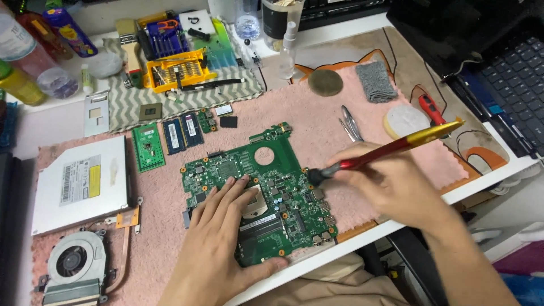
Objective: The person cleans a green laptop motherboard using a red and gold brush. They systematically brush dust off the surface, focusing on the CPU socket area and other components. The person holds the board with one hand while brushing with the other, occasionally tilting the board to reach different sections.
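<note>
left hand (224,238) lies flat on green motherboard (258,192); right hand (391,184) grips red brush (385,152); yellow case (178,71) holds bits.

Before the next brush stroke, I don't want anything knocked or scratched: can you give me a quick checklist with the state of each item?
1. Left hand flat on the green circuit board, steadying it: ok.
2. Right hand gripping the red-handled brush: ok.
3. Bristles at the board's right edge: ok.
4. Board lying on the pink mat: ok.
5. Board's near edge close to the desk edge: not ok.
6. Dust left on the board: cannot tell.
</note>
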